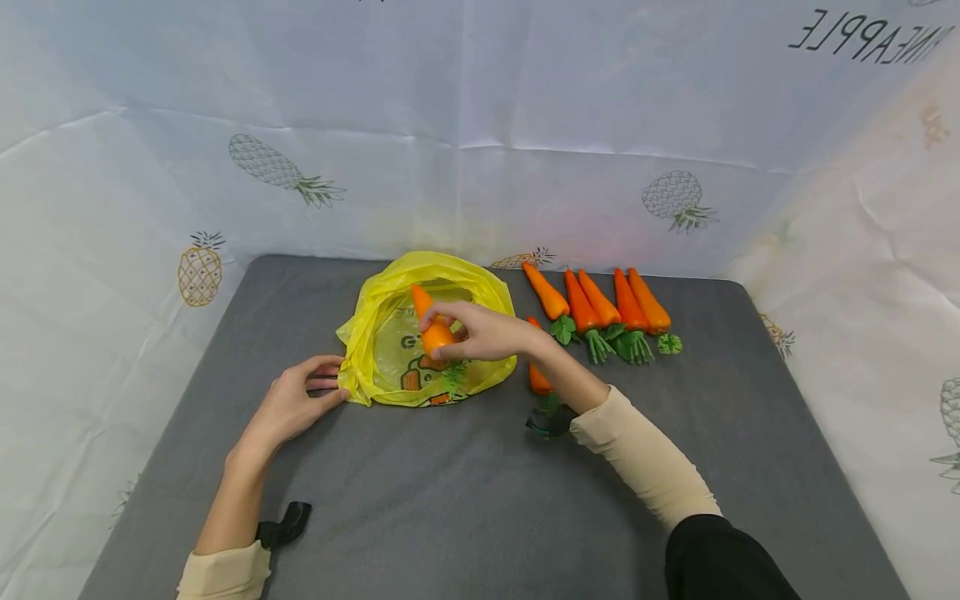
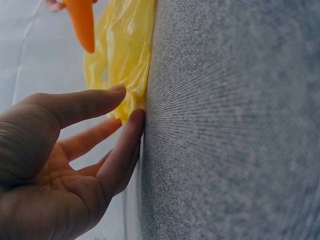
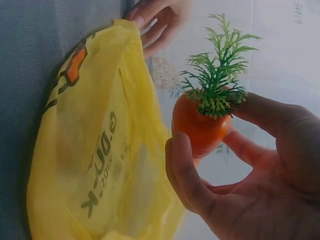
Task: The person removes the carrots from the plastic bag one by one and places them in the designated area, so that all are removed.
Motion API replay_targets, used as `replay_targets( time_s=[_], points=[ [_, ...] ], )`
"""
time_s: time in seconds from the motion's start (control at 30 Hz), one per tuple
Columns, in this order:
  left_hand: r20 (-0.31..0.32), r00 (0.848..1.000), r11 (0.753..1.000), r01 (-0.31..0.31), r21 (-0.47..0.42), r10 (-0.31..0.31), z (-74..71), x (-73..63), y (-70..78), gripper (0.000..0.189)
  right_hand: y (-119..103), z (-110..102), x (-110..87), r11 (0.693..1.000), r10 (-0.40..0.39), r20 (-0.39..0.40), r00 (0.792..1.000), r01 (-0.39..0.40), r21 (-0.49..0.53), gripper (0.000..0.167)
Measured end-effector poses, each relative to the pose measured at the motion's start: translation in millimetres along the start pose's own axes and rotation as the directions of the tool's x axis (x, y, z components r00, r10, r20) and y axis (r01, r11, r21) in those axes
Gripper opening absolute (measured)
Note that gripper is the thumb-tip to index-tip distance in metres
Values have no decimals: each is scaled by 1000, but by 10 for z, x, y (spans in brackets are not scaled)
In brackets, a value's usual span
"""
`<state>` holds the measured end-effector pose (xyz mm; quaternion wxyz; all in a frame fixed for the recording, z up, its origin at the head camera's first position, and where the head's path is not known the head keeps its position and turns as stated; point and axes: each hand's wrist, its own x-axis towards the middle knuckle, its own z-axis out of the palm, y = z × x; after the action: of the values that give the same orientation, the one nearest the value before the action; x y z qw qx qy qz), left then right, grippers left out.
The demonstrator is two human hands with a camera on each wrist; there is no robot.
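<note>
A yellow plastic bag with printed letters and a cartoon lies on the table, its mouth spread wide. My left hand is at the bag's left edge, thumb and fingertips holding the rim. Over the bag's mouth, my right hand grips an orange carrot by its thick end, thumb on one side and fingers on the other. The carrot's tip points away from me, and its feathery green top sticks out past the fingers in the right wrist view.
Several more carrots with green tops lie side by side at the back right of the grey table. Another carrot lies closer, partly hidden under my right forearm. A white cloth with pineapple prints hangs behind the table.
</note>
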<state>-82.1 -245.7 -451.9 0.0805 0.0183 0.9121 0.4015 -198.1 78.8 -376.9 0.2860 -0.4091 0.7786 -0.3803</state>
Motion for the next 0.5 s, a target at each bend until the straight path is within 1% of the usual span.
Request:
replay_targets(
  time_s=[0.13,0.27,0.5],
  points=[
    [0,1000,1000,-3,-2,3,3,0,5,58,-19,-33,-190,999,11,-24,1000,-11,-30,37],
    [-1,1000,1000,-11,-5,11,2,3,6,58,-31,-87,-429,998,24,-89,996,-29,-55,38],
    [-7,1000,1000,-12,-1,12,-3,5,-6,57,77,-153,-858,997,70,-194,979,-74,-10,39]
  ],
)
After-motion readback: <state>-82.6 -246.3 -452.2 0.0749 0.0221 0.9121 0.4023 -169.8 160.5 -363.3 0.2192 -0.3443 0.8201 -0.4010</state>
